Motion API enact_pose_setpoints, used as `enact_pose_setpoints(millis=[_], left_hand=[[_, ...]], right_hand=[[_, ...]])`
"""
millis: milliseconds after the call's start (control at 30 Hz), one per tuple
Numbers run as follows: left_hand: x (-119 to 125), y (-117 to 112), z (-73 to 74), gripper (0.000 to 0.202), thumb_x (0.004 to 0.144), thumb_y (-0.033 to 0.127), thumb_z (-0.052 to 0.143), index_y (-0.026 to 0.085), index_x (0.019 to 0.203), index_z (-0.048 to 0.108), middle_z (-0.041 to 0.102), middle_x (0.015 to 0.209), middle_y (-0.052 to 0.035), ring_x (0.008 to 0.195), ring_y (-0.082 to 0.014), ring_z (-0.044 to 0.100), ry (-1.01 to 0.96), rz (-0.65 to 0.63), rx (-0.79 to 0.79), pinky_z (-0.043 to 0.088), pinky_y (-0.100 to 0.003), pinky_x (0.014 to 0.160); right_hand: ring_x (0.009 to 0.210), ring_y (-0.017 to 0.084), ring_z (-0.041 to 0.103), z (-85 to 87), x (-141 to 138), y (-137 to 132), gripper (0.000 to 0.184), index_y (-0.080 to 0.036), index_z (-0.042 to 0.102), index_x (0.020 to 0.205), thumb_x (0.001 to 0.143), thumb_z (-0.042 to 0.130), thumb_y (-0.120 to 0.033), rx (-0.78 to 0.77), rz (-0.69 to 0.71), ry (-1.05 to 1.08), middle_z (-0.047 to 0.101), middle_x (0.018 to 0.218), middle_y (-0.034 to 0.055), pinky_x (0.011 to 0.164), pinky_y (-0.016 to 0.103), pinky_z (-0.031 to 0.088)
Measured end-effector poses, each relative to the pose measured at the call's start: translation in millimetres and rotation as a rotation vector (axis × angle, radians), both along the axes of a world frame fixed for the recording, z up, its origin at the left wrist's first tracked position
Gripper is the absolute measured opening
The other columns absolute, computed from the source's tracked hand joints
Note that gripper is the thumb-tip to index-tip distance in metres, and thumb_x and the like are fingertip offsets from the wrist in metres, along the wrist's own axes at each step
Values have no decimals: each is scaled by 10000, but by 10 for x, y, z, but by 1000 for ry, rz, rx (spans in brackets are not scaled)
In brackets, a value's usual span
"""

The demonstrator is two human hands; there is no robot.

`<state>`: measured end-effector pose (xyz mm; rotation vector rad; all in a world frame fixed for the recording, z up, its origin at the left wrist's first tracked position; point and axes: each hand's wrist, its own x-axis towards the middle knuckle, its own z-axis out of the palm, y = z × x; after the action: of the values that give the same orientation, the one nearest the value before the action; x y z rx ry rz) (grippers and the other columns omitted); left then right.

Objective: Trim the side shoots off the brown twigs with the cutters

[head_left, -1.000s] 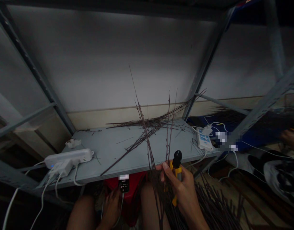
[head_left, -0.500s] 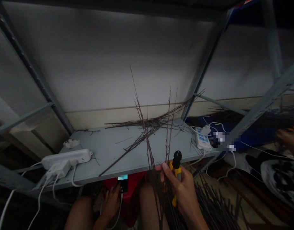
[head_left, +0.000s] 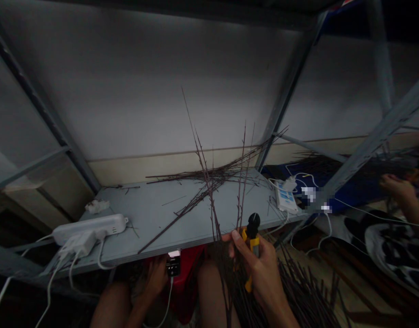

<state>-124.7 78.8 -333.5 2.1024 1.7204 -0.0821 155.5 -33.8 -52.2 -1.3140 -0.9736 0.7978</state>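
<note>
My right hand [head_left: 260, 264] is closed around yellow-and-grey-handled cutting pliers [head_left: 253, 228] with a black head pointing up. Its thumb and forefinger reach left to thin brown twigs [head_left: 239, 200] standing upright. Longer twigs [head_left: 212, 209] rise just left of the fingertips; whether they are pinched I cannot tell. Low on the left, my left hand [head_left: 157, 275] has its fingers stretched out against the side of a phone [head_left: 174, 264] with a lit screen and a white cable. The phone is over a red stool [head_left: 189, 282].
Crossed twigs [head_left: 196, 198] lie on a grey metal shelf [head_left: 120, 205]. Power strips stand at its left [head_left: 89, 228] and right [head_left: 286, 198] ends, trailing white cables. Many sticks [head_left: 305, 291] are bundled low right. Another person's hand [head_left: 397, 187] is at far right.
The phone screen has changed from teal to white. My left hand has shifted slightly left. My right hand keeps its hold, and the other person's hand has come further into view.
</note>
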Motion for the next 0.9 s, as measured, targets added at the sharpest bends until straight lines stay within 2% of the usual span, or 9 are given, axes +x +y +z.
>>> enact_pose_setpoints(millis=[100, 267, 433, 500, 567, 700, 767, 833, 900], left_hand=[[26, -82, -9, 743, 821, -31, 361, 170, 1535, 397, 428, 1603, -104, 1504, -236, 305, -18, 4, -1, 191, -406, 1213], [32, -161, 9, 708, 804, -44, 360, 163, 1467, 500, 512, 1539, -113, 1471, -254, 367, -84, 48, 22, 219, -438, 1206], [48, -282, 211, 603, 815, -17, 377, 184, 1337, 602, 628, 1408, -110, 1363, -254, 507, -269, 61, 59, 308, -443, 1176], [121, -403, 412, 473, 897, 71, 371, 208, 1265, 633, 675, 1332, -101, 1286, -241, 578, -364, 39, 63, 391, -400, 1128], [255, -577, 715, 363, 987, 214, 353, 232, 1209, 640, 696, 1287, -87, 1222, -215, 622, -509, 8, 61, 452, -335, 1072], [645, -987, 1514, 306, 1012, 440, 443, 232, 1068, 660, 746, 1126, -75, 1004, -212, 706, -1125, 11, -102, 532, -305, 937], [832, -1143, 1857, 299, 978, 483, 527, 233, 1051, 674, 765, 1033, -62, 957, -211, 716, -1277, 66, -131, 551, -285, 871], [970, -1234, 2074, 337, 949, 526, 565, 230, 1053, 689, 781, 969, -65, 911, -220, 733, -1377, 140, -182, 572, -285, 804], [1046, -1264, 2161, 362, 912, 553, 614, 221, 1032, 698, 789, 933, -74, 886, -230, 744, -1449, 201, -215, 582, -293, 785]], right_hand=[[642, 190, 549, 17, -7, 1, 351, -179, 760, 913, 902, 663, -516, -1, 2, 12, 624, 651, 23, 626, 304, 404], [655, 180, 558, 19, -15, -7, 321, -185, 758, 922, 922, 651, -487, 24, 15, -7, 627, 658, 15, 660, 302, 411], [655, 178, 557, 16, -21, -45, 329, -176, 752, 933, 920, 650, -489, 19, 8, 2, 621, 661, 19, 637, 297, 427], [648, 181, 557, 14, -35, -53, 336, -170, 747, 929, 909, 660, -494, 16, 14, 53, 620, 665, 26, 600, 292, 432], [639, 177, 556, 16, -64, -48, 335, -165, 740, 916, 898, 674, -493, 19, 24, 131, 618, 669, 30, 567, 283, 433], [615, 166, 572, 51, -167, -11, 331, -162, 722, 875, 853, 728, -492, 25, 39, 332, 640, 682, 38, 555, 272, 457], [609, 169, 590, 65, -221, 6, 340, -162, 719, 880, 822, 759, -494, 17, 45, 400, 657, 691, 43, 559, 272, 476], [626, 180, 617, 61, -259, 19, 341, -169, 721, 917, 817, 764, -492, 12, 59, 426, 682, 728, 50, 562, 275, 490], [675, 197, 653, 35, -272, 27, 330, -177, 719, 943, 832, 750, -487, 24, 64, 415, 717, 816, 67, 593, 287, 515]])
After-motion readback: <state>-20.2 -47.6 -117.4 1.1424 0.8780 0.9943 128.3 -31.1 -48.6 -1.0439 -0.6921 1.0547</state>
